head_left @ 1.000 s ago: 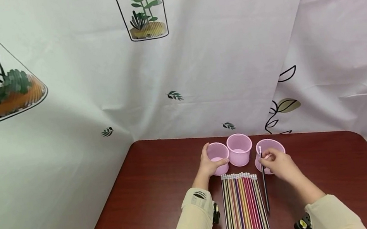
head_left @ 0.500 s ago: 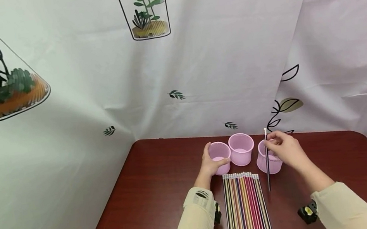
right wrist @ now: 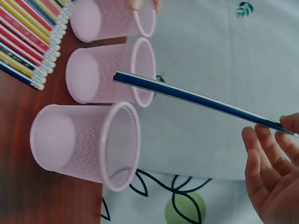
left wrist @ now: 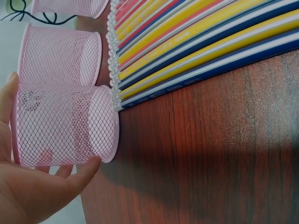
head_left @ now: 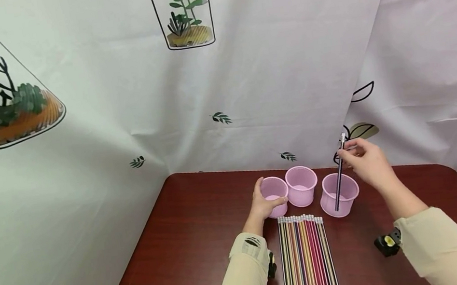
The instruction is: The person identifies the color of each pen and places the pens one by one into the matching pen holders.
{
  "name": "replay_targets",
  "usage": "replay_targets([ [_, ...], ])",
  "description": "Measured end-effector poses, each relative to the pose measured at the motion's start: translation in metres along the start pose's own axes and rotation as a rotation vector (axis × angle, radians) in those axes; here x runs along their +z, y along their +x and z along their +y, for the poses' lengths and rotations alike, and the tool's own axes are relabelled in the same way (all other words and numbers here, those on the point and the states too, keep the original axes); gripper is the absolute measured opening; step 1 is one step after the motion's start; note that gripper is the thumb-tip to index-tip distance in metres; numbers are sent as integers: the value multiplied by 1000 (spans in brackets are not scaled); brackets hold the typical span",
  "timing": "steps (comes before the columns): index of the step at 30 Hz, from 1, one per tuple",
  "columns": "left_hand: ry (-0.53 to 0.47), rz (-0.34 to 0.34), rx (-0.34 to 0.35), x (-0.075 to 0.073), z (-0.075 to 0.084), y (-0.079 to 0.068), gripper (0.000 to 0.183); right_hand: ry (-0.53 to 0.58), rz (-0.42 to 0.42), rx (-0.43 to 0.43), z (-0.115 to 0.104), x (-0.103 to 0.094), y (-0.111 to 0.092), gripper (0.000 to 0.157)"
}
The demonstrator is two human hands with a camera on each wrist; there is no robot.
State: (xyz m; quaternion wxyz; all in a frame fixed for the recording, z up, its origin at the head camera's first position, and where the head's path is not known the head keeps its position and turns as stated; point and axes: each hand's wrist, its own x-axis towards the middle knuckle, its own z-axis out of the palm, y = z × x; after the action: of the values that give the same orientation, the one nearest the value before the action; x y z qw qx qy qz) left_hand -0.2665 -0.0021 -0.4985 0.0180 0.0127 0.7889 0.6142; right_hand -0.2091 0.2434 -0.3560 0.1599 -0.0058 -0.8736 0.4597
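Observation:
My left hand (head_left: 260, 206) holds the left pink mesh pen cup (left wrist: 56, 128), thumb on the near side and other fingers partly hidden behind the mesh. My right hand (head_left: 369, 164) pinches a dark blue and white striped pencil (right wrist: 187, 97) near its white eraser end. That pencil slants in the air, its lower end over the right pen cup (head_left: 350, 189) in the head view. In the right wrist view, the pencil's far end is apart from the cups. Between the outer two stands the middle pen cup (head_left: 302, 194).
Several striped pencils (head_left: 307, 253) lie side by side on the brown table (head_left: 174, 257), eraser ends toward the cups. A white patterned cloth (head_left: 272, 82) hangs behind the table's far edge. The left and middle cups stand close together.
My right hand has lifted the pencil from beside the row, up and to the right, and its lower end now appears over the right cup. My left hand stays on its cup.

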Motion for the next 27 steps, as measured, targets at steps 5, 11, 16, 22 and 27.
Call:
replay_targets([
  [5, 9, 4, -3, 0, 0, 0, 97, 85, 35, 13, -3, -7, 6, 34],
  [11, 20, 4, -2, 0, -1, 0, 98, 178, 101, 24, -1, -7, 7, 16],
  [16, 20, 5, -1, -1, 0, -1, 97, 259, 205, 42, -1, -5, 9, 10],
  [22, 10, 1, -10, -1, 0, -1, 98, 274, 347, 109, 4, -5, 11, 8],
  [27, 14, -1, -13, -1, 0, -1, 98, 219, 385, 204, 19, -3, 8, 9],
])
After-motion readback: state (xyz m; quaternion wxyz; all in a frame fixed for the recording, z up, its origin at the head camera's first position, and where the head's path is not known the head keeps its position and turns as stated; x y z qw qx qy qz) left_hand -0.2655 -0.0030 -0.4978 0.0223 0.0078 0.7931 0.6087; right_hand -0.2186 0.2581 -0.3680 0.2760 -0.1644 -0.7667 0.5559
